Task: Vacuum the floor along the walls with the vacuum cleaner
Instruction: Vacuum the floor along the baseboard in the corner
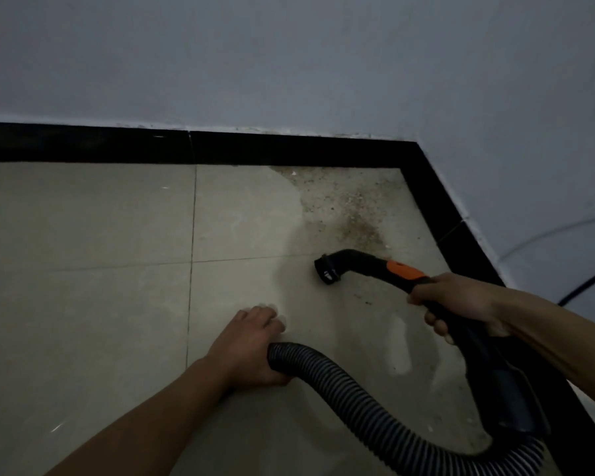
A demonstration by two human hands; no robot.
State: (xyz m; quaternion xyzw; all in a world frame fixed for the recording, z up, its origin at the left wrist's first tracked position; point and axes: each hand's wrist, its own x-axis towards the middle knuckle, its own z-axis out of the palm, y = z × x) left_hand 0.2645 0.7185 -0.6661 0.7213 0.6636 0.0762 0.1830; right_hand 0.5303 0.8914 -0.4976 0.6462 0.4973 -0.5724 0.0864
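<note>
My right hand (450, 304) grips the black vacuum handle (385, 269) just behind its orange slider (402, 270). The curved open nozzle end (327, 272) hovers at the floor, facing left, at the near edge of a patch of dust and grit (351, 207) in the room corner. My left hand (251, 345) is closed around the black ribbed hose (358, 396), which loops along the floor to the lower right and back up to the handle. The beige floor tiles (100, 235) meet a black skirting board (117, 146).
Pale walls (289, 63) form a corner at upper right, edged by black skirting (440, 201) running diagonally down the right side. A dark cable (584, 286) lies along the right wall. Tile joints cross the floor left of the nozzle.
</note>
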